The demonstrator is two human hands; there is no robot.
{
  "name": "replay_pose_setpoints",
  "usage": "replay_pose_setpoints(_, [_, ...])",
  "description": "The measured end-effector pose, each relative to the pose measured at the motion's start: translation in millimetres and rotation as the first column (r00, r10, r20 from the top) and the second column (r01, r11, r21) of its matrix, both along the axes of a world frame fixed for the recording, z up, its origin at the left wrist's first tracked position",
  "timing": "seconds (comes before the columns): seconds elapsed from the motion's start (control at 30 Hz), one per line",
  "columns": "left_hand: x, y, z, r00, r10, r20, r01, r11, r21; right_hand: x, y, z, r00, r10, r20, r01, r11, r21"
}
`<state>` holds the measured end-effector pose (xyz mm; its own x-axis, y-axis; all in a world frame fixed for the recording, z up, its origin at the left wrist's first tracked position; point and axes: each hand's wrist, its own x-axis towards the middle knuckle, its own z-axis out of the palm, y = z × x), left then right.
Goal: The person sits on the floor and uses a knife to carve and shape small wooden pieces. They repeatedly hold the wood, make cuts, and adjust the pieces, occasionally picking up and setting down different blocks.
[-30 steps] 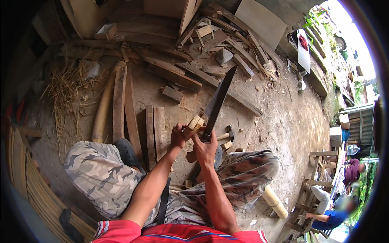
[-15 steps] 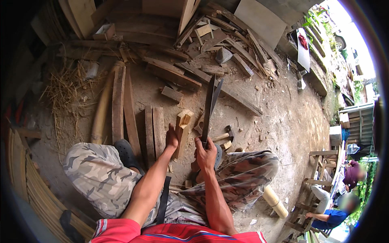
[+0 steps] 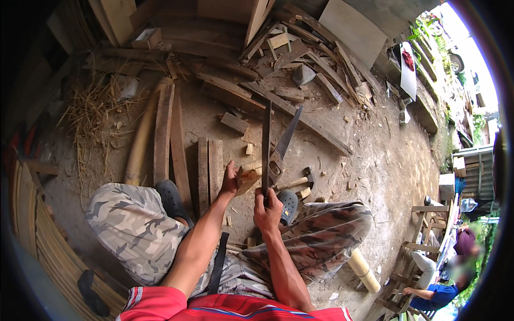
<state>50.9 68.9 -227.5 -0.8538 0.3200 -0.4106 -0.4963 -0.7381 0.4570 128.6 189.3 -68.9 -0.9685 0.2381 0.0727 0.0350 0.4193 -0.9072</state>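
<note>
Left hand (image 3: 229, 182): fingers clamped on wood block
Wood block (image 3: 248, 181): against palm side, juts right past fingers; far-side fingertip contact hidden, can't tell
Right hand (image 3: 268, 209): fingers wrapped round machete grip
Machete (image 3: 266, 136): blade extends beyond fist, just right of block
Handsaw (image 3: 288, 134): on ground, right of blade
Hammer (image 3: 295, 182): ground, near right clog (image 3: 288, 206)

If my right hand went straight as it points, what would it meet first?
Probably the grey-bladed saw with brown wooden handle, though your right hand might pass above it; depth is unclear.
</note>
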Motion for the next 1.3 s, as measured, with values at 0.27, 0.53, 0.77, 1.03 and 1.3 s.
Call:
replay_pose_setpoints(0.27, [-1,0,4,0.998,0.068,0.009,-0.066,0.987,-0.145,3,3,8,0.996,0.068,-0.054,-0.068,0.998,0.012])
replay_pose_setpoints(0.53, [-2,-31,-87,0.992,0.056,-0.117,-0.068,0.993,-0.095,1,-14,-4,0.941,0.173,0.292,-0.032,0.902,-0.430])
replay_pose_setpoints(0.77, [-1,-1,-18,0.964,0.179,-0.197,-0.252,0.850,-0.462,1,0,2,0.980,0.111,0.164,-0.093,0.989,-0.117])
replay_pose_setpoints(1.03, [1,-4,17,0.995,0.068,-0.077,-0.088,0.952,-0.292,-2,-6,-2,0.986,0.116,0.117,-0.123,0.991,0.057])
replay_pose_setpoints(1.3, [0,-9,15,0.987,0.044,-0.154,-0.105,0.906,-0.410,-8,-7,21,0.779,0.380,0.499,0.177,0.630,-0.756])
